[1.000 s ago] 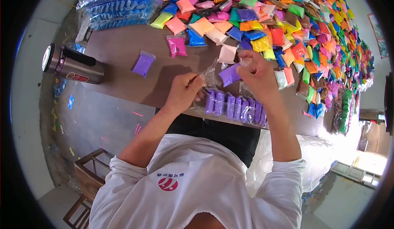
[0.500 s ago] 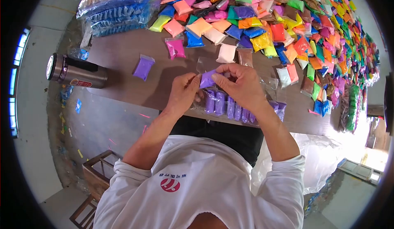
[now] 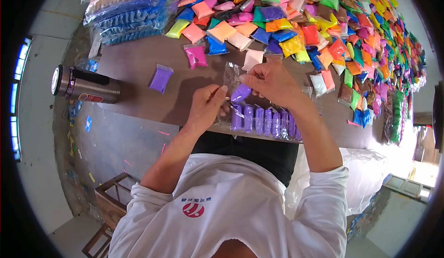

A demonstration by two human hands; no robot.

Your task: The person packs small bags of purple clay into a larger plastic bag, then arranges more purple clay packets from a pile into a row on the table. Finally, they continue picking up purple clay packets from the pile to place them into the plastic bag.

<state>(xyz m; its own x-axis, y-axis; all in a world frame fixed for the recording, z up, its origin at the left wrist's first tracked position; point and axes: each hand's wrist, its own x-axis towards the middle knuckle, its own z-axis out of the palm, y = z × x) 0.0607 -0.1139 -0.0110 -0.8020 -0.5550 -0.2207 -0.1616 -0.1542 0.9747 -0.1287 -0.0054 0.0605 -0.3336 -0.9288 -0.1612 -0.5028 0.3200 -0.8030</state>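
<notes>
A small purple packet (image 3: 241,93) hangs tilted from my right hand (image 3: 274,84), whose thumb and fingers pinch its upper end. Just below it, several purple packets stand in a row inside a clear plastic bag (image 3: 259,120) at the table's near edge. My left hand (image 3: 207,104) is closed at the bag's left end, its thumb up and its fingertips partly hidden behind the film. A loose flap of clear film (image 3: 231,73) rises behind the held packet. Farther left, a single purple packet (image 3: 161,78) lies flat on the table.
A steel thermos (image 3: 88,86) lies at the table's left side. Stacked bags of blue and peach packets (image 3: 129,17) are at the back left. A large heap of coloured packets (image 3: 319,26) covers the back and right. A wooden stool (image 3: 113,198) stands lower left.
The purple packet has turned from lying across both hands to pointing down over the bag. My right hand has risen slightly, and my left has come off the packet.
</notes>
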